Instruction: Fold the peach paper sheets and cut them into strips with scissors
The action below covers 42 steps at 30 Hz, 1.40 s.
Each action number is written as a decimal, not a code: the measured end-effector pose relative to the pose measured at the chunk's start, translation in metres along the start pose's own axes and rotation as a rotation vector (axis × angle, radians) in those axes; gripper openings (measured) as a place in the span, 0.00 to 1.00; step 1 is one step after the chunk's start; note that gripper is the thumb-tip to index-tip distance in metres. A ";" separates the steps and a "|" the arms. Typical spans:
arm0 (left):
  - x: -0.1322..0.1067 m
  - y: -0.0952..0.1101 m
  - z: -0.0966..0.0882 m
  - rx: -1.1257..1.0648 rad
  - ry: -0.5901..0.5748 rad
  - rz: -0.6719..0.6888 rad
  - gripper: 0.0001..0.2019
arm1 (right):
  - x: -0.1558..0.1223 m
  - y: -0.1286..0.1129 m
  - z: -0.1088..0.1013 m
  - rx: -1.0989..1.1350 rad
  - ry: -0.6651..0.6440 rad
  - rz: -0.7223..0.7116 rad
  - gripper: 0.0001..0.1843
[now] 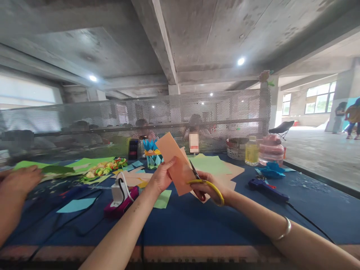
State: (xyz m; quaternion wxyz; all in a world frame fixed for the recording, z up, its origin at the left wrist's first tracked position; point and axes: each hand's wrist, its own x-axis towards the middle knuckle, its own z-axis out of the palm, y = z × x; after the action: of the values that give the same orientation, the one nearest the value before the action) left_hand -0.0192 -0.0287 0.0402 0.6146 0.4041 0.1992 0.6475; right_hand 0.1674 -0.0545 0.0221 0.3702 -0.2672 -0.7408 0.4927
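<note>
Left hand [161,177] pinches orange paper [176,165] at its left edge, thumb in front, fingers closed behind. Right hand [209,187] closed through yellow handles of scissors [201,180]; blades touch paper's right edge. Paper between both hands, raised above blue counter [197,221]. Paper long axis tilted, running from low right up toward far left; scissor blades point up and away. Paper flat, matte, rectangular. Glue gun [267,188] right of right hand. Another person's hand [19,180] well left.
</note>
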 end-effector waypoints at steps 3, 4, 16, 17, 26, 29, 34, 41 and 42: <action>0.002 0.006 0.000 -0.069 0.050 0.049 0.07 | 0.000 -0.002 0.000 -0.012 -0.020 0.037 0.11; 0.002 0.008 0.001 -0.086 0.060 0.061 0.07 | -0.001 -0.003 0.000 -0.012 -0.031 0.045 0.12; 0.001 0.003 0.002 -0.105 0.136 0.099 0.05 | -0.006 -0.008 0.009 0.044 -0.095 -0.017 0.22; 0.002 0.003 0.002 -0.098 0.140 0.111 0.06 | -0.007 -0.009 0.009 0.044 -0.101 -0.023 0.22; 0.002 -0.003 0.007 -0.064 0.201 0.277 0.16 | -0.005 -0.005 0.011 0.035 -0.073 -0.060 0.25; 0.002 -0.001 0.006 -0.056 0.212 0.290 0.17 | -0.006 -0.005 0.011 0.035 -0.081 -0.083 0.25; 0.003 0.004 0.004 -0.034 0.211 0.305 0.17 | -0.009 -0.007 0.011 0.009 -0.110 -0.093 0.24; 0.001 0.002 0.007 -0.015 0.180 0.294 0.18 | -0.007 -0.008 0.009 -0.013 -0.123 -0.078 0.24; 0.001 0.002 0.007 -0.018 0.182 0.291 0.18 | -0.007 -0.007 0.009 -0.013 -0.122 -0.079 0.24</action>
State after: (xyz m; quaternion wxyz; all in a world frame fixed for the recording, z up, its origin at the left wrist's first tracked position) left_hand -0.0149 -0.0299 0.0455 0.4975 0.3628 0.1877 0.7653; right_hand 0.1637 -0.0670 0.0247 0.3420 -0.2097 -0.7752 0.4879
